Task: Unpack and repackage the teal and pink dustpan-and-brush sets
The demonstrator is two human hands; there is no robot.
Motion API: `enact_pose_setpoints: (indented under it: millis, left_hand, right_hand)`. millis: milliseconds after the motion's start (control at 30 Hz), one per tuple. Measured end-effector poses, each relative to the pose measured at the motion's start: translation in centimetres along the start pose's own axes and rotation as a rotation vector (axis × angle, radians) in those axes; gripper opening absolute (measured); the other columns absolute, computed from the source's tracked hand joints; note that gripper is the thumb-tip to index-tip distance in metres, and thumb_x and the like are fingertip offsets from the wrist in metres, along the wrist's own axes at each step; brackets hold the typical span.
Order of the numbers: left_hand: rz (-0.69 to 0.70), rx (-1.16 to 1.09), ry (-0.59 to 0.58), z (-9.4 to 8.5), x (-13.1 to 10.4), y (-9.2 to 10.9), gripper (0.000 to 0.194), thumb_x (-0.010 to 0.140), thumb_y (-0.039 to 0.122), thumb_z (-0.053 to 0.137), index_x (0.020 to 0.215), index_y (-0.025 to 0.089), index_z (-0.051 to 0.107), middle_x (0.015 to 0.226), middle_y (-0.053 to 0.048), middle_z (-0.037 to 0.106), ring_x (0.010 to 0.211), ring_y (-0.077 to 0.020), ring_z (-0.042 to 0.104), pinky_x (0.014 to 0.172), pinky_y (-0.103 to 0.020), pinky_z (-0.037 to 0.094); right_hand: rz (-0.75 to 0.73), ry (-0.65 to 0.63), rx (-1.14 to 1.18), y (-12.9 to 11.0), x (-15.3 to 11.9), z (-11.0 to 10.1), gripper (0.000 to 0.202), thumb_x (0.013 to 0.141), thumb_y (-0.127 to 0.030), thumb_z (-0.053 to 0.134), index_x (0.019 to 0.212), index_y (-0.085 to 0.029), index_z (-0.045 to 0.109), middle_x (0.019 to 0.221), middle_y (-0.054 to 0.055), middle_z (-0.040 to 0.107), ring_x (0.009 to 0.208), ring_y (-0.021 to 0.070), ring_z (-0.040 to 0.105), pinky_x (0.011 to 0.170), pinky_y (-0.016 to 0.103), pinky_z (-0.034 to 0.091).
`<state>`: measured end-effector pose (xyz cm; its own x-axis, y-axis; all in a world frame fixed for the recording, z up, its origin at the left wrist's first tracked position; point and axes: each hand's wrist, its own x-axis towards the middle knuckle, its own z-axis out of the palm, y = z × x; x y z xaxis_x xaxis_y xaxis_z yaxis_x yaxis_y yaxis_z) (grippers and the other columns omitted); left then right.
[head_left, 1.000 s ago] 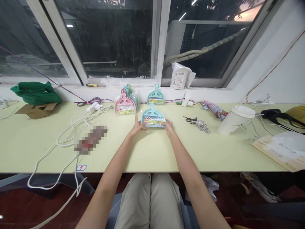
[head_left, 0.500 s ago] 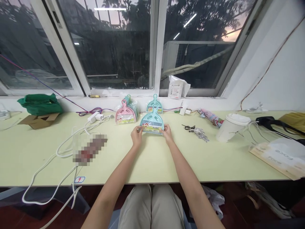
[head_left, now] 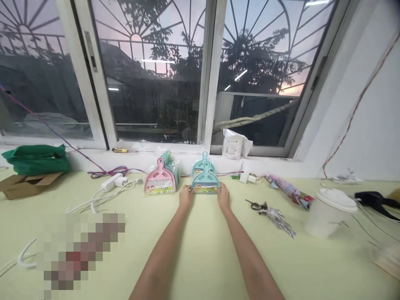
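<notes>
A teal dustpan-and-brush set in clear wrap stands upright on the table, held by its lower corners between both hands. My left hand grips its left corner; my right hand grips its right corner. Close behind it another teal set leans against the wall below the window. To the left stands a row of wrapped sets, with a pink one in front and teal ones behind it.
Left: white adapters and cables, a cardboard box and a green bag. Right: a bunch of keys, a folded umbrella and a white lidded cup. A white package rests on the sill.
Both hands have moved the teal set farther back, up close to the one by the wall. The camera view has shifted forward and tilted up.
</notes>
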<state>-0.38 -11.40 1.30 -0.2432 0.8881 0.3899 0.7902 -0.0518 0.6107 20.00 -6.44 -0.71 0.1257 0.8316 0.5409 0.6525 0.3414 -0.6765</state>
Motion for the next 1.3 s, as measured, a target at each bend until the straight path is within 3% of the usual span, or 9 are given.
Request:
enact_pose_setpoints:
  millis: [100, 200, 333, 433, 533, 800, 1000, 1133, 1300]
  left_hand:
    - [0.034, 0.048, 0.038, 2.4, 4.5, -1.0, 0.021, 0.086, 0.018, 0.054, 0.101, 0.016, 0.069, 0.103, -0.012, 0.065, 0.093, -0.0217, 0.062, 0.082, -0.03, 0.043]
    - [0.038, -0.011, 0.093, 4.7, 8.7, -2.0, 0.039, 0.085, 0.012, 0.053, 0.123, 0.018, 0.06, 0.115, -0.013, 0.061, 0.1, -0.0221, 0.061, 0.086, -0.031, 0.044]
    - [-0.045, -0.097, 0.198, 7.0, 12.6, -2.8, 0.075, 0.083, 0.009, 0.054, 0.15, 0.019, 0.023, 0.128, -0.015, 0.054, 0.107, -0.023, 0.059, 0.088, -0.032, 0.044]
    - [-0.02, -0.077, 0.14, 7.6, 13.7, -2.9, 0.069, 0.086, 0.011, 0.053, 0.149, 0.018, 0.028, 0.118, -0.014, 0.059, 0.107, -0.0242, 0.059, 0.089, -0.032, 0.044]
    - [0.02, -0.003, 0.045, 7.5, 13.7, -2.8, 0.05, 0.088, 0.014, 0.05, 0.138, 0.018, 0.048, 0.112, -0.015, 0.061, 0.104, -0.0253, 0.059, 0.089, -0.033, 0.043]
    - [0.005, -0.005, 0.009, 7.7, 13.4, -2.7, 0.036, 0.091, 0.022, 0.047, 0.125, 0.017, 0.057, 0.112, -0.014, 0.055, 0.099, -0.0229, 0.058, 0.087, -0.031, 0.044]
    - [-0.036, -0.048, 0.012, 7.5, 12.6, -2.5, 0.053, 0.088, 0.028, 0.054, 0.137, 0.012, 0.041, 0.128, -0.019, 0.045, 0.122, -0.0274, 0.047, 0.1, -0.036, 0.039]
    - [-0.039, -0.11, 0.07, 6.1, 9.3, -1.9, 0.079, 0.081, 0.028, 0.064, 0.146, 0.008, 0.024, 0.139, -0.025, 0.033, 0.135, -0.0326, 0.034, 0.108, -0.042, 0.032]
    - [0.069, -0.167, 0.285, 1.6, 2.8, -0.9, 0.047, 0.088, 0.015, 0.046, 0.136, 0.018, 0.044, 0.134, -0.016, 0.041, 0.13, -0.0268, 0.041, 0.107, -0.044, 0.034]
  right_hand:
    - [-0.067, 0.034, -0.083, 1.7, 4.1, 3.5, 0.053, 0.086, -0.019, 0.044, 0.139, -0.017, 0.044, 0.149, 0.015, 0.039, 0.126, 0.0255, 0.05, 0.094, 0.035, 0.048]
    - [-0.106, 0.038, -0.205, 2.9, 7.8, 6.5, 0.058, 0.088, -0.02, 0.043, 0.145, -0.024, 0.037, 0.161, 0.009, 0.01, 0.142, 0.027, 0.029, 0.097, 0.036, 0.047]
    - [-0.145, 0.034, -0.357, 3.6, 11.0, 8.5, 0.061, 0.09, -0.019, 0.04, 0.15, -0.025, 0.027, 0.162, 0.006, 0.004, 0.148, 0.0245, 0.006, 0.113, 0.043, 0.028]
    - [-0.123, 0.024, -0.391, 3.8, 11.5, 9.0, 0.063, 0.092, -0.018, 0.033, 0.153, -0.022, 0.016, 0.161, 0.008, 0.006, 0.148, 0.0218, 0.006, 0.115, 0.046, 0.024]
    - [-0.102, -0.009, -0.391, 3.9, 11.3, 9.0, 0.064, 0.092, -0.016, 0.026, 0.153, -0.014, 0.007, 0.16, 0.011, 0.014, 0.148, 0.0218, 0.008, 0.116, 0.047, 0.021]
    - [-0.097, -0.044, -0.38, 4.3, 11.3, 9.3, 0.064, 0.093, -0.015, 0.019, 0.152, -0.008, -0.002, 0.158, 0.016, 0.018, 0.148, 0.025, 0.011, 0.115, 0.055, 0.018]
    - [-0.162, 0.087, -0.421, 3.6, 10.4, 8.6, 0.071, 0.096, -0.035, 0.024, 0.15, -0.002, -0.009, 0.158, 0.024, 0.008, 0.147, 0.0304, 0.01, 0.113, 0.057, 0.021]
    - [-0.276, 0.186, -0.44, 1.5, 7.7, 6.3, 0.071, 0.097, -0.039, 0.023, 0.151, -0.002, -0.002, 0.158, 0.023, 0.005, 0.148, 0.0298, 0.003, 0.114, 0.056, 0.016]
    - [-0.418, 0.001, -0.408, -2.0, 1.9, 3.1, 0.054, 0.097, -0.028, 0.023, 0.15, -0.016, 0.023, 0.159, 0.014, 0.019, 0.147, 0.0228, 0.013, 0.116, 0.052, 0.014]
